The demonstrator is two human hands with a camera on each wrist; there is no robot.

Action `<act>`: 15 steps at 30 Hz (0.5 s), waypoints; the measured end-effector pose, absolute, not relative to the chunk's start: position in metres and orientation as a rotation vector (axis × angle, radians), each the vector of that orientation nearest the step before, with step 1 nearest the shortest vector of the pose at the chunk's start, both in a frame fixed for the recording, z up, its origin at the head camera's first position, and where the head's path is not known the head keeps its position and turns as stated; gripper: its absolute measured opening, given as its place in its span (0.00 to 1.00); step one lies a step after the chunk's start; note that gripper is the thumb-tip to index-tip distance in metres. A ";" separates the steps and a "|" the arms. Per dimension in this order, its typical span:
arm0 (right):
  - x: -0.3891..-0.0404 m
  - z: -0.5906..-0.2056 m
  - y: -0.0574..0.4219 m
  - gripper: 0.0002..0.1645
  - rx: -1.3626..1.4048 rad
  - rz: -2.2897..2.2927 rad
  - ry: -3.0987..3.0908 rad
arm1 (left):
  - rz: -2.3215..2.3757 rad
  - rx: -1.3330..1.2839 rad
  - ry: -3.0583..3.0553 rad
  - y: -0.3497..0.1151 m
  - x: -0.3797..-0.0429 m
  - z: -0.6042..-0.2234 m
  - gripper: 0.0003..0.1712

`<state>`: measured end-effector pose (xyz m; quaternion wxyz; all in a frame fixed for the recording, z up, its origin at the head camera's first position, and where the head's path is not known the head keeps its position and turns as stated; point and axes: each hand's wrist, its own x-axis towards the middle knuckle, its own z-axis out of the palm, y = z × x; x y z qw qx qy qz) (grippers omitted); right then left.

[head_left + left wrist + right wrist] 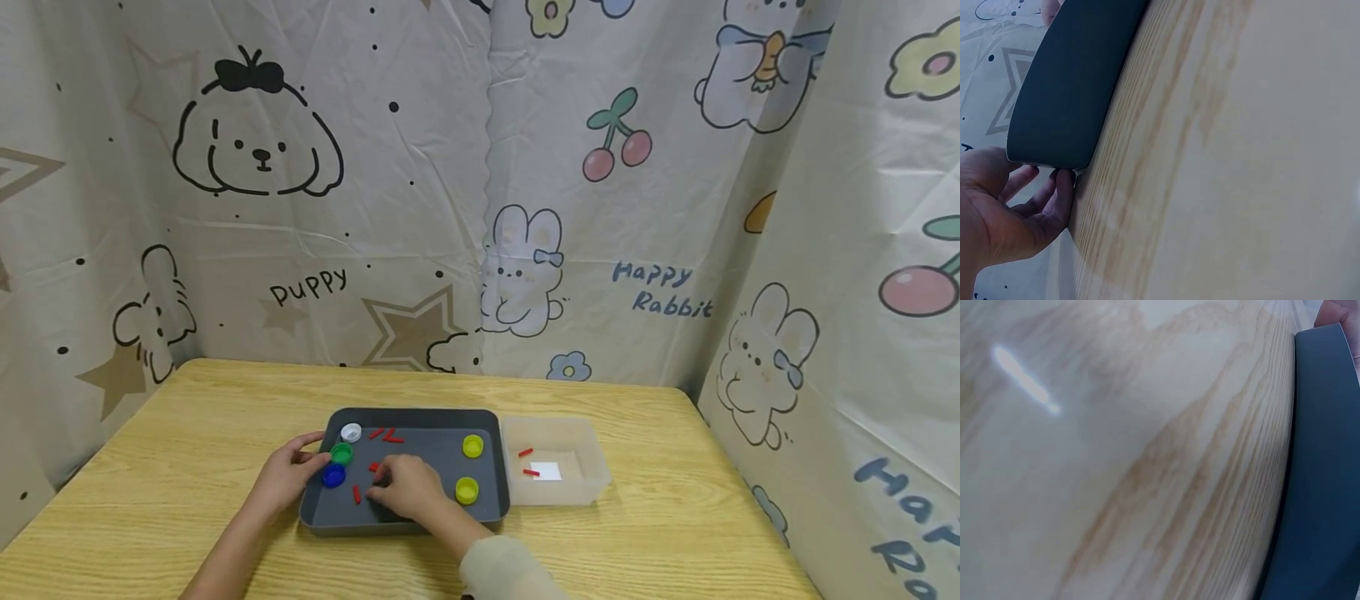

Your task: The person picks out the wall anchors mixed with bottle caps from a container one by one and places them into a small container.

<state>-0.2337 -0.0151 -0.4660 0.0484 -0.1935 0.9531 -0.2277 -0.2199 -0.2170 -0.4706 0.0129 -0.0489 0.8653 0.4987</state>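
A dark grey tray (420, 530) stands on the table with small red sticks (394, 439) scattered inside. At its left end my left hand (285, 477) grips the wall; in the left wrist view, the fingers (1060, 194) bend against the tray's outer side. My right hand (411, 487) reaches down into the middle of the tray, fingers curled. One red stick (357, 495) lies just left of its fingertips and another red piece (373, 467) sits by its knuckles. Whether the fingertips pinch a stick, I cannot tell. The right wrist view shows mostly tabletop and the tray wall (1325, 462).
White (350, 432), green (341, 453) and blue (333, 476) round caps line the tray's left side. Two yellow caps (472, 446) are at the right. A clear plastic box (588, 487) adjoins the tray, holding two red sticks (531, 472) and a white label (550, 472).
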 end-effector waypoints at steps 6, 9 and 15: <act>-0.234 -0.465 -0.017 0.11 -0.587 -0.684 2.908 | 1.556 -0.154 2.699 -0.217 -0.220 -0.471 0.29; -0.235 -0.465 -0.018 0.12 -0.586 -0.689 2.909 | 1.553 -0.156 2.703 -0.218 -0.220 -0.471 0.30; -0.236 -0.466 -0.021 0.15 -0.558 -0.726 2.887 | 1.547 -0.154 2.707 -0.218 -0.220 -0.471 0.30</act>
